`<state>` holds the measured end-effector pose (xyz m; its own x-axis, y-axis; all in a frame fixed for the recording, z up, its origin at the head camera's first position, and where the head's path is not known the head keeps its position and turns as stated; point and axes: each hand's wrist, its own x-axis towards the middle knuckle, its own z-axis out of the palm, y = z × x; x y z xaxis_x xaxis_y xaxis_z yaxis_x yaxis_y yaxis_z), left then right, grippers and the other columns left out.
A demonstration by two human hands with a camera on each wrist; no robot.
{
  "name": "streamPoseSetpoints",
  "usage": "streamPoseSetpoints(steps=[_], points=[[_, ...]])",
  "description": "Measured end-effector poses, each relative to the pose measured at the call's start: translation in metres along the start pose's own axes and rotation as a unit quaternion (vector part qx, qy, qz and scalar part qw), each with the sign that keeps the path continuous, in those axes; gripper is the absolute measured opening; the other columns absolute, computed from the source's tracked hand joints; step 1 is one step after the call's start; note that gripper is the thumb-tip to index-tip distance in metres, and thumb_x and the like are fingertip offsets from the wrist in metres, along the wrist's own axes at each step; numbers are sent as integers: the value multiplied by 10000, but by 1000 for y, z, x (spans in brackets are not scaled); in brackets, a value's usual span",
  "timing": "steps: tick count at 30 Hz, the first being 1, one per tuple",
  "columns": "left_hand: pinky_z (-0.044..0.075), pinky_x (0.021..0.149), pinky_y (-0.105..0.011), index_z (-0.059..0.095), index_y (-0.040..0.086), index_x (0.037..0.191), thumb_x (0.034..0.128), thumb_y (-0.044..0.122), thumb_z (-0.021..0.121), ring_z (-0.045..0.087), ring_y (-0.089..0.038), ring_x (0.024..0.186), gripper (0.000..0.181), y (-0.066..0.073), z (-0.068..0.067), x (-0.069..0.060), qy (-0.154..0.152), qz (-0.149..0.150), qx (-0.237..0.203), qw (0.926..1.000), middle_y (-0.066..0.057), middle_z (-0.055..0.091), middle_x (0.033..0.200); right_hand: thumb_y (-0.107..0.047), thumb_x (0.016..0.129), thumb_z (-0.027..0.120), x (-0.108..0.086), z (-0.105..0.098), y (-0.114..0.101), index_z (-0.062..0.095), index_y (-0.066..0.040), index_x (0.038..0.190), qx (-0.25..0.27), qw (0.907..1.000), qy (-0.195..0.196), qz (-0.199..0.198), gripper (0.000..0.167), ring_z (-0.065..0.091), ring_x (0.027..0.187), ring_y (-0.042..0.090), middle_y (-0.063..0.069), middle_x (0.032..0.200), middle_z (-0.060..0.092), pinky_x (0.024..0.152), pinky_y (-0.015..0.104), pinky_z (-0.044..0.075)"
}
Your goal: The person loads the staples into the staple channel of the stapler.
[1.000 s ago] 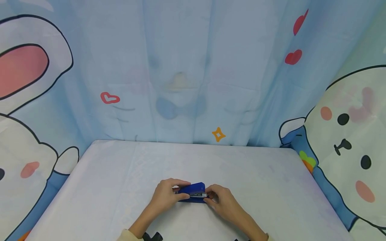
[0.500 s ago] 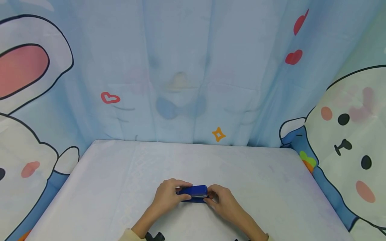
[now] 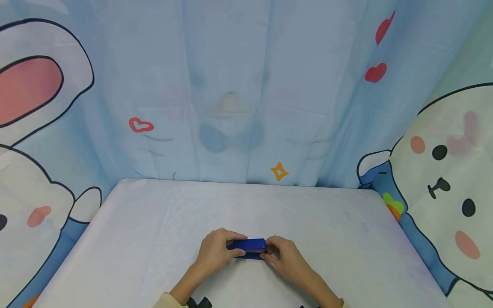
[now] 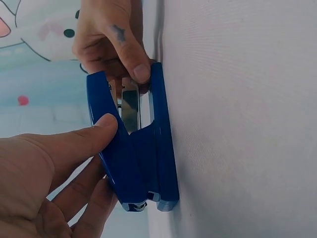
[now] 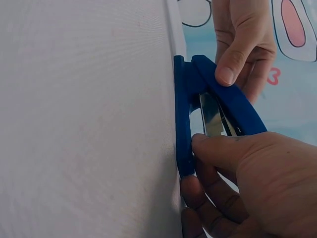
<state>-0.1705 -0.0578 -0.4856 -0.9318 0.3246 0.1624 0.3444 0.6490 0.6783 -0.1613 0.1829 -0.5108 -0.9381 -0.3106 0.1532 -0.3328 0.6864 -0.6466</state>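
Note:
A blue stapler (image 3: 252,245) rests upright on the table, its hinge end toward my left hand (image 3: 216,250). That hand grips the upper arm near the hinge, thumb on the near side and fingers on the far side, as the left wrist view of the stapler (image 4: 133,158) shows. My right hand (image 3: 286,258) pinches the front end, with the thumb against the base in the right wrist view. The metal staple magazine (image 5: 210,115) shows between top cover and base, with a gap to each. The fingers of the right hand hide the stapler's front tip.
A white cloth covers the table (image 3: 331,222). Behind it hangs a light blue curtain (image 3: 231,51) printed with hearts and cartoon rabbits. Part of a black object (image 3: 200,303) shows by my left wrist.
The stapler's top cover has come down over the magazine, which was plainly visible from the head a second ago. My left hand has shifted slightly right; the right hand has barely moved.

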Motion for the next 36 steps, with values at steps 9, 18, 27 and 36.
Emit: streamPoseSetpoints(steps=[9, 18, 27, 36], points=[[515, 782, -286, 845, 316, 1110, 819, 249, 915, 708, -128, 961, 307, 1, 2, 0, 77, 104, 167, 9998, 53, 820, 1054, -64, 876, 848, 0, 0, 0, 741, -107, 1020, 100, 9999, -22, 30, 185, 593, 808, -26, -52, 912, 735, 741, 223, 544], [510, 777, -255, 844, 320, 1108, 822, 233, 905, 709, -112, 964, 305, 1, 1, 0, 155, 289, 164, 9993, 90, 832, 1075, -67, 871, 853, 0, -1, 0, 751, -105, 1014, 152, 9999, 13, 44, 179, 629, 821, -19, -39, 927, 757, 778, 236, 576], [569, 811, -278, 832, 317, 1145, 846, 232, 886, 715, -117, 1009, 315, -2, 5, -3, 287, 634, 459, 9965, 112, 820, 1133, -96, 869, 862, 0, 0, 3, 763, -119, 1019, 211, 9997, 0, 107, 181, 645, 832, -14, -45, 934, 768, 807, 244, 591], [583, 798, -268, 829, 293, 1164, 866, 245, 872, 710, -111, 1013, 305, -1, 8, -5, 426, 935, 858, 9910, 113, 817, 1143, -100, 872, 858, 0, 0, 5, 771, -112, 1031, 298, 9995, 8, 53, 181, 639, 843, -18, -58, 927, 766, 829, 253, 596]])
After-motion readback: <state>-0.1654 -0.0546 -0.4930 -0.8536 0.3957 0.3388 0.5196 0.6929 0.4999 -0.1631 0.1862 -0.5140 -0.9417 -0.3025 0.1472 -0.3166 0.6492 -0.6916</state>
